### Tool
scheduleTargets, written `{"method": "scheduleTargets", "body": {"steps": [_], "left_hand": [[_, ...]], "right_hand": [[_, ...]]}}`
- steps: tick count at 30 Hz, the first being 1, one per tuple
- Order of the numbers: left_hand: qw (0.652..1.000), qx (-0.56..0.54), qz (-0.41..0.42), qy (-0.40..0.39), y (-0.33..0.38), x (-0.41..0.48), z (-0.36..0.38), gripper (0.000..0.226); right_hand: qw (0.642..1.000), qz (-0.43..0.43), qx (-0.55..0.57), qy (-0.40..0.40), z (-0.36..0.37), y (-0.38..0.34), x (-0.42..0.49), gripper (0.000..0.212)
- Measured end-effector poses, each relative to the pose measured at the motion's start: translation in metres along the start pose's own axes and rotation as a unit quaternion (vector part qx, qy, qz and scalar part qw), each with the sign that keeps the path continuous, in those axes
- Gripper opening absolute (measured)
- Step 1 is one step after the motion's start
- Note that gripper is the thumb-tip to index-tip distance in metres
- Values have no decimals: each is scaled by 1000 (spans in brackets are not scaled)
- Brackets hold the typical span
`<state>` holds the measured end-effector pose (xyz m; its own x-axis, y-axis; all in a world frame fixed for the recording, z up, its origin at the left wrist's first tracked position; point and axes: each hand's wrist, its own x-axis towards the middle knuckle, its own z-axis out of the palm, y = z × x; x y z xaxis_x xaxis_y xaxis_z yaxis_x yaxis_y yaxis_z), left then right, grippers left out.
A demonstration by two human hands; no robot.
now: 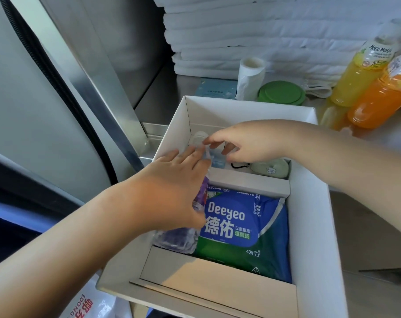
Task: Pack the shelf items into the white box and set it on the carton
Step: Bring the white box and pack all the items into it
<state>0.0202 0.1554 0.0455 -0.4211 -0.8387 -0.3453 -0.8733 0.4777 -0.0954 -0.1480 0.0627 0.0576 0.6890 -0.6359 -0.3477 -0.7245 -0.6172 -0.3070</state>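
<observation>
Box [309, 203]: white card, matt and smooth. Dividers [247, 182]: same card.
Wipes pack [241, 226]: printed plastic film, glossy, wrinkled at the seams.
Purple pack [179, 239]: clear plastic film, crinkled, shiny.
Shelf [162, 92]: brushed metal, dull sheen. Post [96, 72]: brighter, polished metal.
Yellow bottle [355, 81], orange bottle [378, 99]: clear glossy plastic, shiny label film.
Lid [281, 94]: green plastic, smooth.
Roll [250, 76]: thin white wrinkled sheet; paper or film, cannot tell.
Stack [264, 31]: white quilted cloth, matt.

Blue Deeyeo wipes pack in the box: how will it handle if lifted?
The Deeyeo wipes pack probably sags rather than stays stiff: its film wrapper is creased. The glossy film may be slippery. Lying flat, it should not roll.
</observation>
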Motion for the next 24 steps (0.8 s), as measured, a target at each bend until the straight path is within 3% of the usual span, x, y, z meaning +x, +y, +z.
{"method": "scheduleTargets", "body": {"steps": [5,11,20,24], "left_hand": [[998,-10,-14,-59,3,5,2,102],[997,54,-12,-62,2,16,-4,99],[997,49,-9,-61,0,16,-5,95],[997,54,-6,-51,1,16,-5,96]], "right_hand": [[1000,-8,-6,-26,1,-1,-2,55],[999,10,-34,-18,5,4,3,47],[998,28,-61,9,8,11,7,66],[998,23,-64,13,8,10,5,55]]}}
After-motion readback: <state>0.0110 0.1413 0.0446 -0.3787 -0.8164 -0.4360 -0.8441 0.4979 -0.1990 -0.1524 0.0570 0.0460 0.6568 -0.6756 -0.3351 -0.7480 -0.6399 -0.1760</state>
